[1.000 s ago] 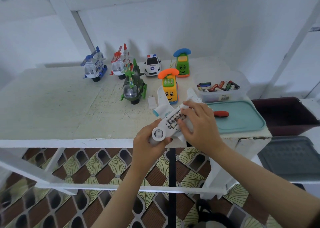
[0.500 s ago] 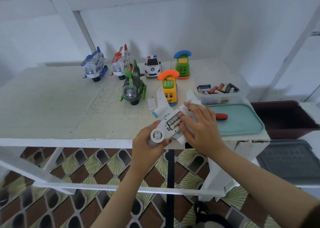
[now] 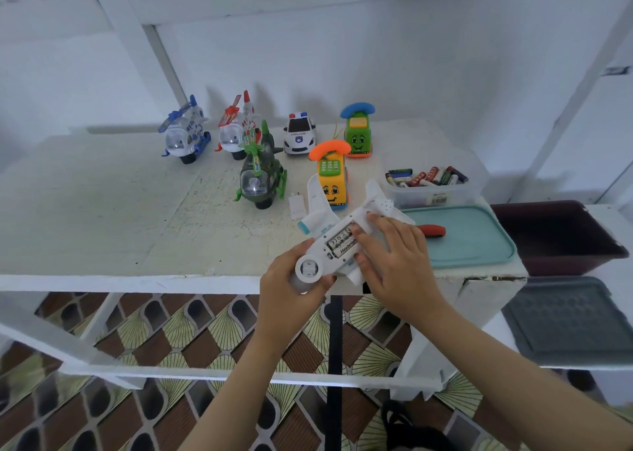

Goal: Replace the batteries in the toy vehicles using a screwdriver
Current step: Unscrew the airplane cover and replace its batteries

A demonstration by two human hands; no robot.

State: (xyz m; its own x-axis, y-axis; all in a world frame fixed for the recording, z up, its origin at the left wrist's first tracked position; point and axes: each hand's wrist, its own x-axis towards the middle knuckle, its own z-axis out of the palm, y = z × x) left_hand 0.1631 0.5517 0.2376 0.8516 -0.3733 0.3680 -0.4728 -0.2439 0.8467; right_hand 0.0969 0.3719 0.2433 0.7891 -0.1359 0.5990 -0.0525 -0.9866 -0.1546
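Location of toy airplane (image 3: 323, 235): centre of frame, held belly-up just above front edge of counter (image 3: 102, 211). Battery compartment open and facing up; batteries (image 3: 342, 242) seated inside, lettering "Heybright" readable on one.

Left grip (image 3: 286, 284): closed round nose end of toy airplane, fingers curled underneath, thumb beside round white disc on belly.

Right grip (image 3: 394, 255): fingers extended and laid flat across fuselage, fingertips pressing on batteries in compartment; nothing enclosed.

Compartment cover (image 3: 296, 206): small white plate, flat on counter, just left of airplane wing.

Containers:
- Clear tub (image 3: 435, 197), right of centre on counter: loose spare batteries (image 3: 424, 176) in mixed colours, lying heaped; count not readable.
- Teal tray (image 3: 476, 245), directly in front of clear tub: screwdriver (image 3: 433, 229) with red handle lying near left end, tip hidden behind right grip.
- Dark brown bin (image 3: 555, 235), far right, beside counter: interior in shadow, contents not discernible.
- Grey ribbed tray (image 3: 565, 317), lower right, below bin.

Other toys, upright on counter, upper centre of frame:
- Yellow phone car (image 3: 331, 180), just behind toy airplane.
- Green phone car (image 3: 358, 135) and police car (image 3: 299, 135), back row.
- Green helicopter (image 3: 260, 176), left of yellow phone car.
- Red helicopter (image 3: 236, 132) and blue helicopter (image 3: 185, 135), back left.
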